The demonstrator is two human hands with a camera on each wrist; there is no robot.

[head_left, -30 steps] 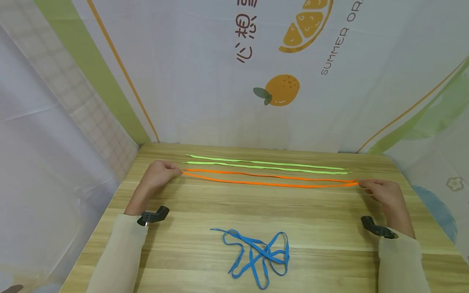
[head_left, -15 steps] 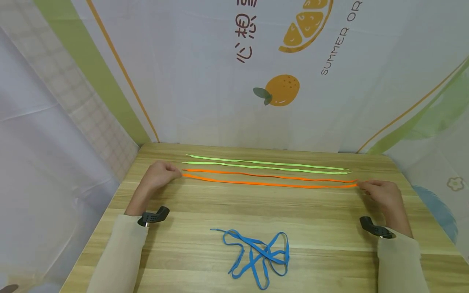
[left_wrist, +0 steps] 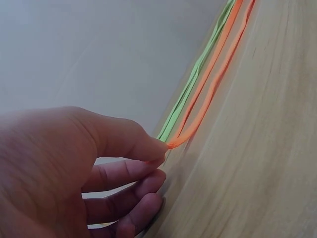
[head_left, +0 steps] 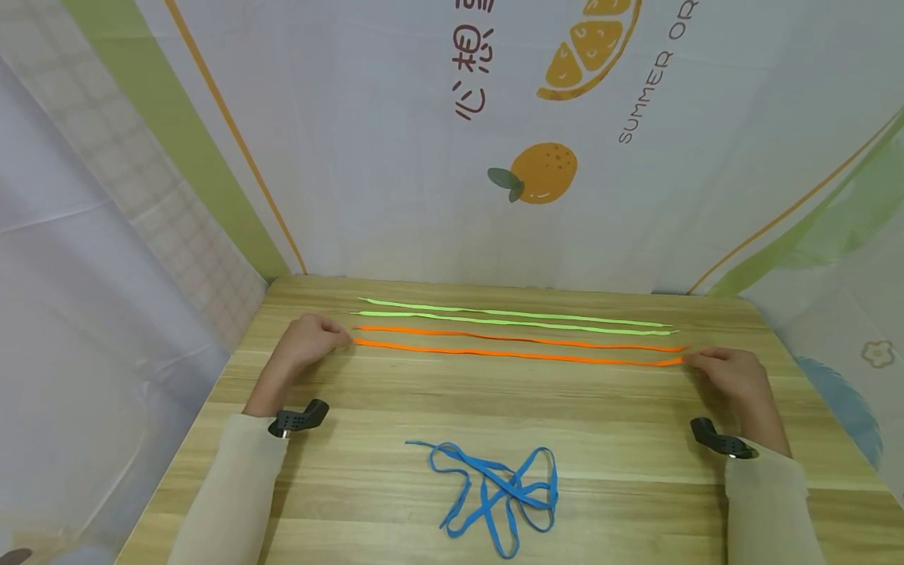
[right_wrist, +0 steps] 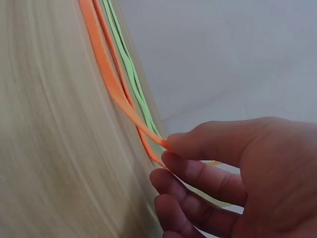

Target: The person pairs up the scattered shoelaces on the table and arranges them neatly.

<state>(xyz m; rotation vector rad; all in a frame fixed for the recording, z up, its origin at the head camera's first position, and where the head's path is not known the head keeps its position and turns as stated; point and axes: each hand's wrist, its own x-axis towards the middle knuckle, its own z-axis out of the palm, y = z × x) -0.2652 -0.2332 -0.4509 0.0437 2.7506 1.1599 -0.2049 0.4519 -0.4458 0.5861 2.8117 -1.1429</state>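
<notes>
Two orange shoelaces lie side by side across the table. My left hand [head_left: 308,342] pinches the left end of the nearer orange shoelace [head_left: 508,355] between thumb and forefinger, and my right hand [head_left: 731,372] pinches its right end. The wrist views show thumb and forefinger meeting on each tip. Between the hands this lace runs nearly straight. Just behind it is the farther orange shoelace [head_left: 523,340], untouched in the middle. Two light green shoelaces [head_left: 494,320] stretch parallel behind the orange pair.
A blue shoelace [head_left: 519,493] lies in a loose tangle on the wooden table [head_left: 607,424], nearer to me than the hands. Behind the table's far edge hangs a white curtain [head_left: 395,196] printed with oranges. Each wrist wears a small black camera.
Both hands have come slightly toward me with the nearer orange shoelace, widening its gap from the farther one. The right hand has also shifted a little left. The lace lies straighter.
</notes>
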